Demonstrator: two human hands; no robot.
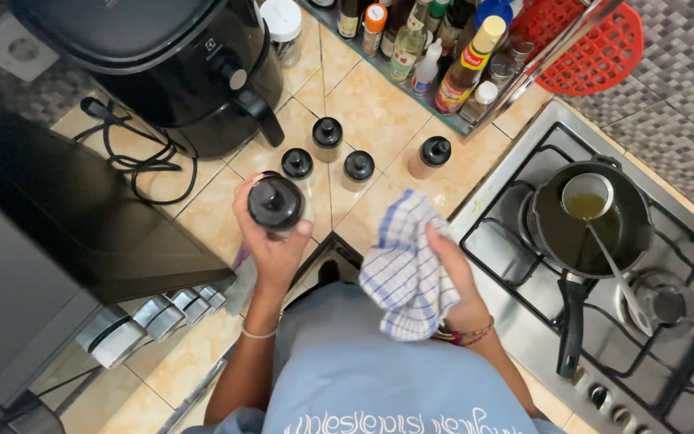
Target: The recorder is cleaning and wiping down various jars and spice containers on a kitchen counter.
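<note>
Nearest the camera, a blue-and-white checked cloth (pixel 405 273) is gripped in the right hand (pixel 455 277), the fingers clenched into its bunched folds so that most of the cloth hangs to the left of the hand, above the front edge of the counter (pixel 379 112). Just to the left, a black-lidded jar (pixel 275 202) is held upright in the left hand (pixel 271 241), the fingers wrapped round its body from below — only the round lid is seen from above. The two hands are kept near each other, the cloth just beside the jar but not touching it.

Beyond the held jar, four more small jars with black lids (pixel 359 167) are set in a loose row on the beige tiled counter. To the left of them a black air fryer (pixel 178 64) is stood, its cable (pixel 134 153) coiled on the tiles. On the right a gas hob (pixel 604 321) is seen, with a dark pan (pixel 592 221) on a burner — a ladle (pixel 596 205) holding yellowish oil is rested in it. Farthest back, a rack of bottles and condiments (pixel 443 48) is lined along the wall, and a red perforated mat (pixel 596 48) is propped beside it.
</note>
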